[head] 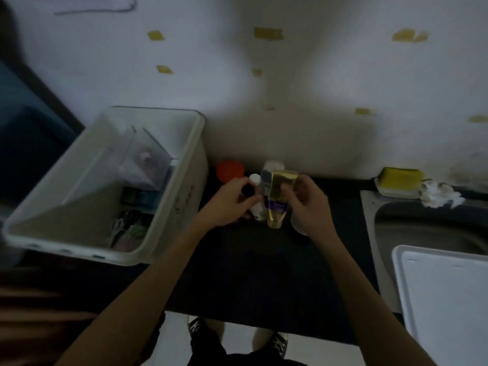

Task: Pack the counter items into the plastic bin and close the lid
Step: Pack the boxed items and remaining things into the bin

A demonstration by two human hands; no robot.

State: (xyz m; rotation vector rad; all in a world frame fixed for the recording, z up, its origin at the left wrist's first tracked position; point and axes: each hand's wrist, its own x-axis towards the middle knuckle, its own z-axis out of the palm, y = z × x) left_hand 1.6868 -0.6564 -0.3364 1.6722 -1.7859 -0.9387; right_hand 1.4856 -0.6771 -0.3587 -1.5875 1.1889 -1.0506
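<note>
Cluster of small toiletries at back of dark worktop (250, 273), between bin and sink: gold squeeze tube with purple band (277, 204), standing cap-down; small white-capped bottle (255, 180) just beside it; orange round lid (230, 170) behind; a pale jar top (273, 165) near the wall. Left hand (229, 204) curls round something dark-topped beside the white bottle; exact item unclear in the dim light. Right hand (306, 204) curls loosely against the tube's right side; cannot tell whether it truly has hold. Tube likely light, soft, slick; best taken across its stiffer mid-body, not the crimped end. Open translucent white plastic bin (169, 220) sits left, partly filled. Flat white lid (443, 299) lies right, over the steel sink (396, 225). Yellow sponge (400, 178) behind.
</note>
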